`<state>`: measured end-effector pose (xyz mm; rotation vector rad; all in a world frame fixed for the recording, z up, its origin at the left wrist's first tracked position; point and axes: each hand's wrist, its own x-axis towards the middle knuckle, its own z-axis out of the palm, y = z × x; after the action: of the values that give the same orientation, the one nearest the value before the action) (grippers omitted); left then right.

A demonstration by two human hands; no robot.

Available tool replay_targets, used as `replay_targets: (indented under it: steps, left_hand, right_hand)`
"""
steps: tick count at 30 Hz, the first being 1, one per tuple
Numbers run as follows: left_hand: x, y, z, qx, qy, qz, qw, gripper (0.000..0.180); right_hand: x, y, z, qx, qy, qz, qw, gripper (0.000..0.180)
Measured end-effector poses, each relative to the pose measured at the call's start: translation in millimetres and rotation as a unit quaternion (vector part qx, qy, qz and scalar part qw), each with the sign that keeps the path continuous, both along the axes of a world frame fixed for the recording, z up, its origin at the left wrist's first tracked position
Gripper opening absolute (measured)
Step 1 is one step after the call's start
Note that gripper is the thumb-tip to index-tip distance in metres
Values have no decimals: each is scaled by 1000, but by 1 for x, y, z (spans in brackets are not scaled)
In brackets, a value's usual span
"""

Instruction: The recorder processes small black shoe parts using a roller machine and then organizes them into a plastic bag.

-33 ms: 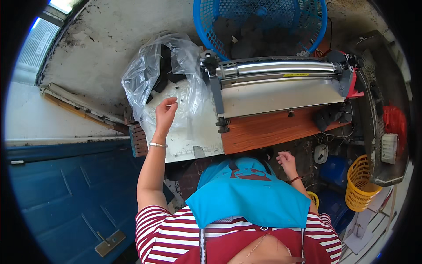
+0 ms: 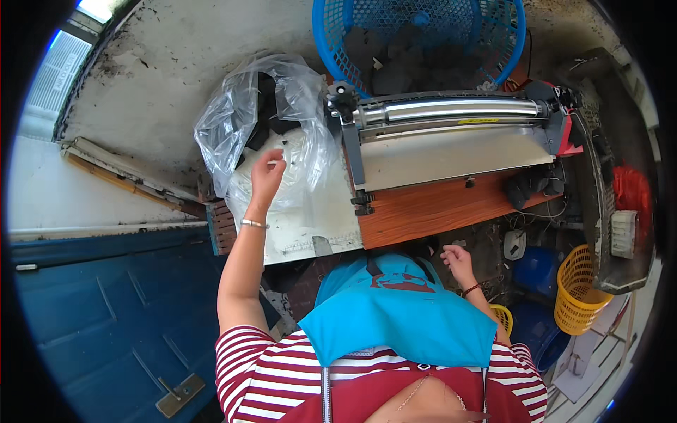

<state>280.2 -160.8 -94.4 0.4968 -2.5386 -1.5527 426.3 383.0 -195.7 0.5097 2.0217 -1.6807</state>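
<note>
A person in a red-and-white striped shirt looks down at a workbench. The left hand reaches forward, its fingers pinched together on a crumpled clear plastic bag that lies on a white board; dark pieces show inside the bag just beyond the fingertips. To the right of those fingers stands a metal roller machine, with a blue basket beyond it. The right hand hangs low under the wooden table edge, fingers loosely curled and holding nothing.
</note>
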Motion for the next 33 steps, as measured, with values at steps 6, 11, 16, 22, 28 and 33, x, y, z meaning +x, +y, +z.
replay_targets:
  steps: [6,11,16,22,28,33]
  left_hand:
    - [-110,-27,-21,-326,10,-23,945,80]
    - [-124,-35,-24,-398,-47,-101,911,93]
    - [-100,-36,-22,-386,-51,-53,920,86]
    - [-25,-36,-24,-232,24,42,971,79]
    - [88,-8,-8,114,109,79,984,75]
    - [121,86,55,63,197,-105,973,80]
  right_hand:
    - [68,-46,31,82,15,39,996,22]
    - [134,-43,20,126,-8,4,992,24]
    - [128,-66,28,162,-19,52,985,24]
    - [71,-90,57,152,64,79,983,24]
    - [25,-128,88,65,115,45,990,23]
    - [-16,-170,138,-174,149,114,967,63]
